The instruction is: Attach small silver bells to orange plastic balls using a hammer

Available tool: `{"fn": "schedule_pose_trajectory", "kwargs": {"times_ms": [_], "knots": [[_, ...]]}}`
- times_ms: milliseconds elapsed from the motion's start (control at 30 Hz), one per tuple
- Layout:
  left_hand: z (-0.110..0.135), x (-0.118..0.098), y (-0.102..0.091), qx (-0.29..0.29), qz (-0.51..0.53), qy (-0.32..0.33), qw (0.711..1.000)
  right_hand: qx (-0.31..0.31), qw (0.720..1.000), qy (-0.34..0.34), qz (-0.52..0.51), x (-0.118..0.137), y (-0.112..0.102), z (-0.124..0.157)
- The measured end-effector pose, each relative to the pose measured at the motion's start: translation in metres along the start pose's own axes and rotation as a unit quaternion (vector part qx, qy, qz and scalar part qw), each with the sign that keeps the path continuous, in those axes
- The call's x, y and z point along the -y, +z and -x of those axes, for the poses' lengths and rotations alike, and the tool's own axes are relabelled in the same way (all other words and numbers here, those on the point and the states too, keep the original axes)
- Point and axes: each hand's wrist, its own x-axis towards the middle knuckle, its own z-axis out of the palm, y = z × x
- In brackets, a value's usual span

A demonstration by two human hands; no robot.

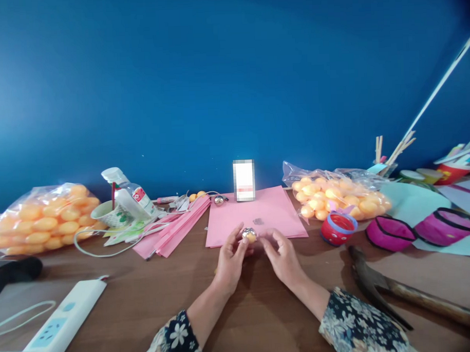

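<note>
A small shiny silver ball (249, 234) with an orange-gold lower part is in my left hand (230, 255), pinched between thumb and fingers just above the table. My right hand (283, 254) is close on the ball's right side, its thumb and fingertips drawn together. Whatever those fingertips hold, if anything, is too small to make out. Behind both hands lie pink paper sheets (221, 225) with a small grey patch (258, 222) on them. Another silver ball (219, 200) sits at the sheets' back left.
Bags of orange balls stand left (44, 223) and right (336, 195). Folded pink strips (182, 224), a tilted bottle (137, 195) and a patterned cup (109, 215) are left. A power strip (66, 320) lies front left. Right are a red cup (338, 229), magenta pouches (391, 233) and a hammer (416, 295).
</note>
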Motion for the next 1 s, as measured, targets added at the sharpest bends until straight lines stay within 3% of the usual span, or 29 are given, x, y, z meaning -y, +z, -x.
{"fn": "schedule_pose_trajectory", "kwargs": {"times_ms": [1000], "knots": [[-0.0014, 0.0032, -0.0027, 0.009, 0.020, 0.008, 1.000, 0.012, 1.000, 0.017, -0.011, 0.0073, -0.0011, -0.0012]]}}
